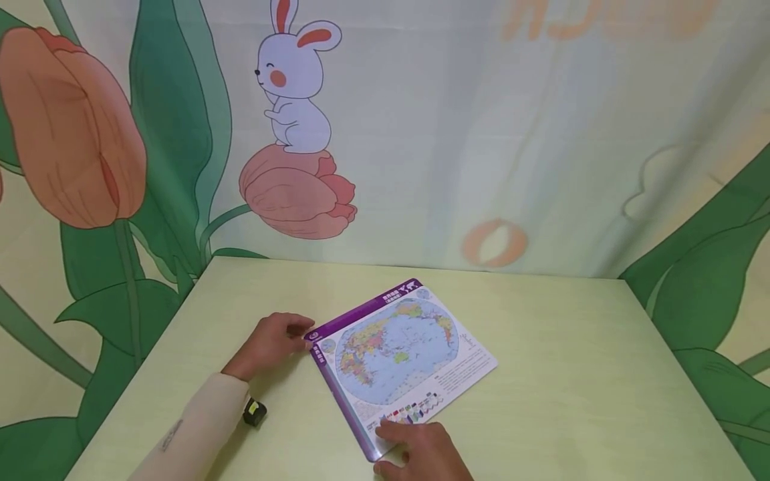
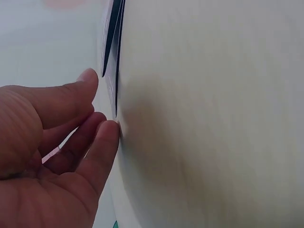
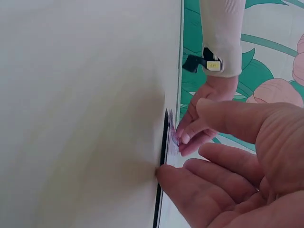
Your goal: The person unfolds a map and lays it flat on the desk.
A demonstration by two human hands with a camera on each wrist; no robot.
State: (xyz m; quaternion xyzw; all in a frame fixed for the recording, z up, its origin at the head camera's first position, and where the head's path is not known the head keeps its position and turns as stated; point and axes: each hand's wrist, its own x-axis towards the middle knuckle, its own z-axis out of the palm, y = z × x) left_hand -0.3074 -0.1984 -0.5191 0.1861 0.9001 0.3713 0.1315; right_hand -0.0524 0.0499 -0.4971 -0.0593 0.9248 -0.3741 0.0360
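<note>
A world map sheet (image 1: 402, 357) with a purple border lies tilted on the table. Two thin layers of it spread apart at the corner (image 2: 113, 83) in the left wrist view. My left hand (image 1: 278, 342) is at the sheet's upper left corner, its fingertips right at the edge and the thumb raised apart from the fingers. Near the lower corner is my right hand (image 1: 426, 451), index finger over the printed side. The right wrist view shows this hand (image 3: 237, 175) with thumb and fingers spread, one fingertip at the sheet's dark edge.
A small black device (image 1: 255, 412) with a yellow label is by the left sleeve (image 1: 195, 427). The pale table (image 1: 571, 374) extends to the right of the sheet. Behind it hangs a curtain (image 1: 409, 133) printed with tulips and a rabbit.
</note>
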